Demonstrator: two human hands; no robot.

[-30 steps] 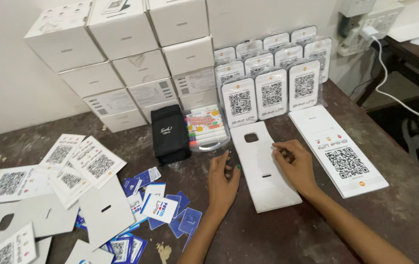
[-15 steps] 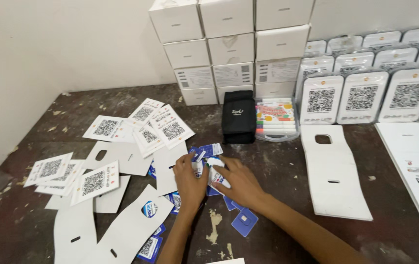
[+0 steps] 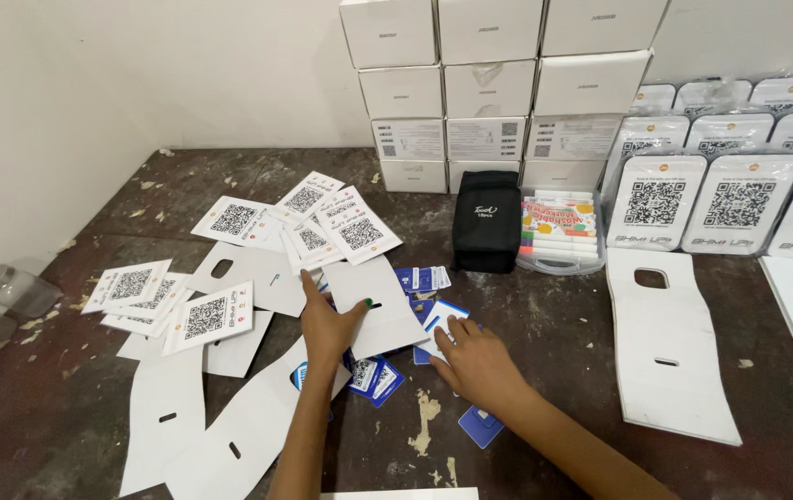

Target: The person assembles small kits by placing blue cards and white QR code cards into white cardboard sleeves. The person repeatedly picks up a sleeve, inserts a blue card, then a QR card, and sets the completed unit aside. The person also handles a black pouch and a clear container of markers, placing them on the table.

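My left hand (image 3: pixel 327 324) lies flat, fingers spread, on a white die-cut card sheet (image 3: pixel 378 296) at the table's middle. My right hand (image 3: pixel 472 356) rests beside it with its fingertips on a small blue and white sticker card (image 3: pixel 441 319). More small blue cards (image 3: pixel 373 378) lie under and around both hands, one (image 3: pixel 481 426) by my right wrist. White cards printed with square code patterns (image 3: pixel 350 227) are scattered to the left. Neither hand has lifted anything.
A black pouch (image 3: pixel 487 220) and a clear box of markers (image 3: pixel 558 236) stand behind the hands. Stacked white boxes (image 3: pixel 489 88) line the wall. Bagged code stands (image 3: pixel 739 204) sit at right. A long white die-cut sheet (image 3: pixel 669 347) lies right of my hand.
My view swung left from the long white sheet to the scattered cards. Both hands moved onto the pile of small blue cards, and the left hand now presses a white sheet.
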